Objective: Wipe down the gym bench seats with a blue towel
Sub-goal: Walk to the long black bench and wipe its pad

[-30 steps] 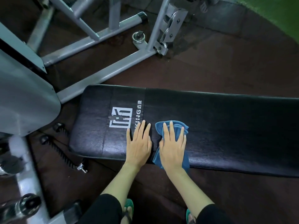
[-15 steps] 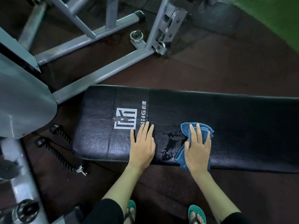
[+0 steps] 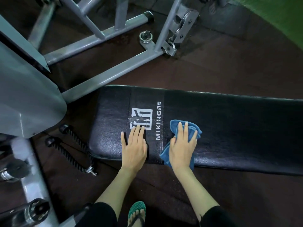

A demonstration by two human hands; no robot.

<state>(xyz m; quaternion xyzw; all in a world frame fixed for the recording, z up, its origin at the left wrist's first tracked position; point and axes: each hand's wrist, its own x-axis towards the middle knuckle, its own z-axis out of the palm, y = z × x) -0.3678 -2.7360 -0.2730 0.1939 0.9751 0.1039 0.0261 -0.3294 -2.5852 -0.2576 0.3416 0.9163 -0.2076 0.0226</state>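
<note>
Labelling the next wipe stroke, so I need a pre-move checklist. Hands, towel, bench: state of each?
1. Right hand pressing flat on the towel: ok.
2. Towel on the bench: ok, though its lower corner reaches the near edge.
3. Towel spread flat: not ok, it is bunched under the fingers.
4. Left hand flat on the bench, beside the towel and apart from it: ok.
5. Rope on the floor, left of the bench and away from both hands: ok.
6. Which parts of the bench are already wiped: cannot tell.
</note>
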